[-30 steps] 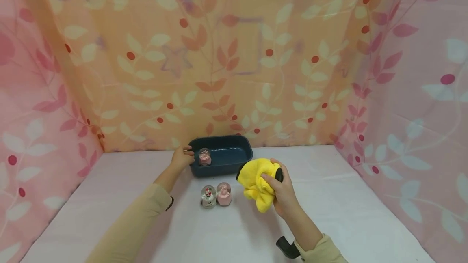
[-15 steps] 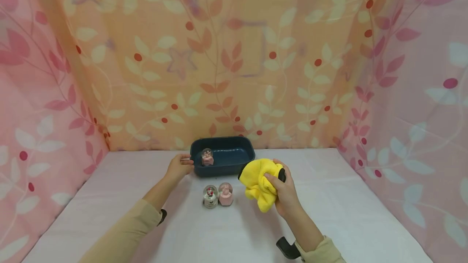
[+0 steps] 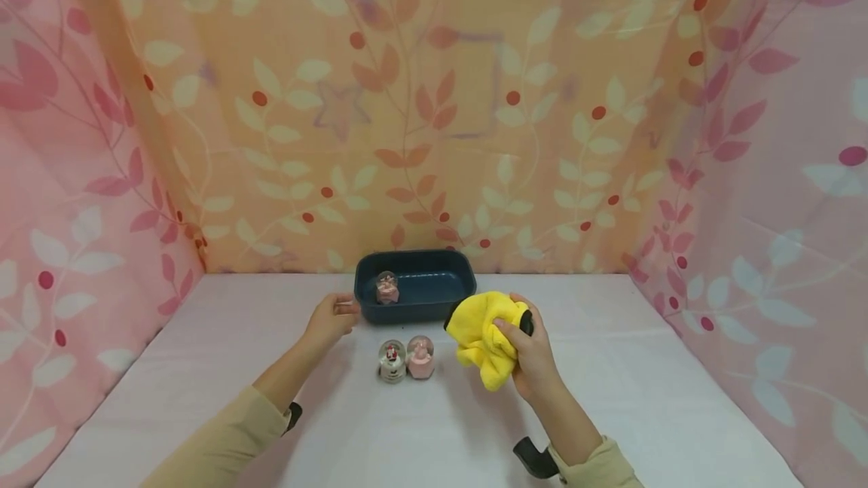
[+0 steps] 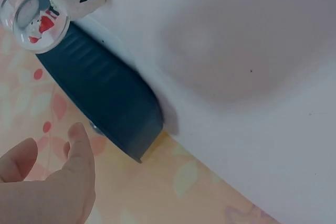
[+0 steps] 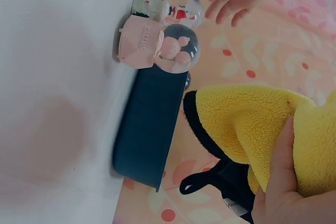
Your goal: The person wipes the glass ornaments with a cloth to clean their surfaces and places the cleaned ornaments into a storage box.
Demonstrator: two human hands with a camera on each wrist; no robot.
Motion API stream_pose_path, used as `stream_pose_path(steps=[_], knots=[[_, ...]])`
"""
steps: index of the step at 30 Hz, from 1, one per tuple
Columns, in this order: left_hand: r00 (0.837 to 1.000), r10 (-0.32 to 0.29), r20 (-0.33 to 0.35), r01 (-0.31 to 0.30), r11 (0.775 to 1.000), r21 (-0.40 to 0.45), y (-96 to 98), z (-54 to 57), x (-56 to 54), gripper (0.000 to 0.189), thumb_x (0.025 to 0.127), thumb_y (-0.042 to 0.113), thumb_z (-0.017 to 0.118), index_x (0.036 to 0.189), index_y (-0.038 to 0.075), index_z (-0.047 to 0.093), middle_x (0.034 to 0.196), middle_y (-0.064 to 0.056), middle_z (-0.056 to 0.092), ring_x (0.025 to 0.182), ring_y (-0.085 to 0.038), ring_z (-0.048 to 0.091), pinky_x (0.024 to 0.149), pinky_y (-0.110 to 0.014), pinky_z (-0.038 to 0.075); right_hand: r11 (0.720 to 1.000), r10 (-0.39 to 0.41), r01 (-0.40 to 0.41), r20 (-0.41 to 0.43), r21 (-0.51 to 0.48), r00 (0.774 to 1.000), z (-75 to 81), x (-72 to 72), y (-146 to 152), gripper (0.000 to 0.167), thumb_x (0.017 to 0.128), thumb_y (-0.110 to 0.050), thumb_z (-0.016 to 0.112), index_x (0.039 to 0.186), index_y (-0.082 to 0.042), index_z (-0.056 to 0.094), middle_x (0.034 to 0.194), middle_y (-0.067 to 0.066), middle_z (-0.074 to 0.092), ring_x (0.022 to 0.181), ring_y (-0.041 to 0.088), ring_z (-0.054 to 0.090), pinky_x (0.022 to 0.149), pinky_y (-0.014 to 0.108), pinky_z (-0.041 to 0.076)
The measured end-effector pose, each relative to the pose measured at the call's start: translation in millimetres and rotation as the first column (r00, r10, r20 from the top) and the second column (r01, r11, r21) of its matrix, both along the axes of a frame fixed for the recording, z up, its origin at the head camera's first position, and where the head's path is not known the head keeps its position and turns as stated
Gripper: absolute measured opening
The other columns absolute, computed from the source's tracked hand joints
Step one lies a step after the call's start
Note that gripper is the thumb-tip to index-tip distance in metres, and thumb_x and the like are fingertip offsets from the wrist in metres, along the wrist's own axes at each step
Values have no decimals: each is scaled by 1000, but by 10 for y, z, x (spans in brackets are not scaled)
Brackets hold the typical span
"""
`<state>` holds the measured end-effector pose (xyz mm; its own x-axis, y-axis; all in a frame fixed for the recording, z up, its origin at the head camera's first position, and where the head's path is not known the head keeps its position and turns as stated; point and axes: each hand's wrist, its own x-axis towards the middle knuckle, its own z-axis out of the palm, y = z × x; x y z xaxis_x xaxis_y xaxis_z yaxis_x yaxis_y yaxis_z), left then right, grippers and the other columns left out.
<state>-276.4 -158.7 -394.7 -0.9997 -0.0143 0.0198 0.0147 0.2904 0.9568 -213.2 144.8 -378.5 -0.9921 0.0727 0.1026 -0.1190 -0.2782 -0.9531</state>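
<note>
My right hand (image 3: 533, 356) grips a bunched yellow cloth (image 3: 483, 337) with black edging, above the table right of the snow globes. In the right wrist view the cloth (image 5: 247, 124) shows a fluffy face and a black hanging loop. My left hand (image 3: 330, 320) holds nothing, its fingers loosely bent by the left end of a dark blue tray (image 3: 417, 312). A pink snow globe (image 3: 387, 288) sits inside the tray at its left. In front stand a white snow globe (image 3: 392, 362) with a red-and-white figure and another pink snow globe (image 3: 420, 358), side by side.
A white cloth covers the table (image 3: 380, 443). Behind the tray hangs an orange leaf-patterned curtain (image 3: 434, 172), and pink curtains (image 3: 74, 247) flank both sides. A black curved piece (image 3: 536, 459) shows at the right sleeve.
My left hand has drawn back from the tray's left rim, a little toward me. The right hand keeps its grip on the cloth with hardly any movement. The head view has shifted slightly.
</note>
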Motion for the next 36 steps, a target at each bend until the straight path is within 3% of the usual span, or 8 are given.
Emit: stream_pose_path(steps=[7,14,19,29,36], knots=[[997,-72,8,72,997,-14,-30,-138,84,53,84,-5,62,130,-15,39,123,-35,54,101,-34,61,71,-31,49,1000,10,-10,-39,-2,999,-7,-2,4,62,89,-11,65,139,-4,29,124,12,40,101,20,50,83,25,49],[985,-162,61,162,987,-3,-11,-265,182,70,81,-5,68,139,-14,31,130,-35,48,116,-48,52,89,-46,49,1000,2,-1,39,-16,999,21,-22,3,60,92,-1,56,143,-3,25,128,12,38,104,21,49,85,25,49],[981,-172,85,174,984,-21,24,-311,256,73,79,-5,71,140,-14,32,130,-34,49,119,-51,48,94,-51,45,1000,0,1,54,-17,999,11,-5,-6,61,92,-1,55,144,-4,24,127,11,37,104,20,49,85,24,48],[970,-184,157,193,980,-45,140,-414,362,74,78,-7,73,141,-8,35,130,-29,51,119,-49,50,83,-51,50,1000,1,1,68,-17,998,-9,13,-7,61,92,-1,55,144,-5,24,129,11,37,104,20,49,85,24,48],[962,-180,203,209,969,-129,234,-460,357,76,77,-2,78,141,-5,38,127,-26,52,119,-47,50,93,-55,44,1000,4,-4,70,-8,998,-14,15,-17,61,93,-1,55,145,-4,24,130,11,36,105,18,49,86,23,48]])
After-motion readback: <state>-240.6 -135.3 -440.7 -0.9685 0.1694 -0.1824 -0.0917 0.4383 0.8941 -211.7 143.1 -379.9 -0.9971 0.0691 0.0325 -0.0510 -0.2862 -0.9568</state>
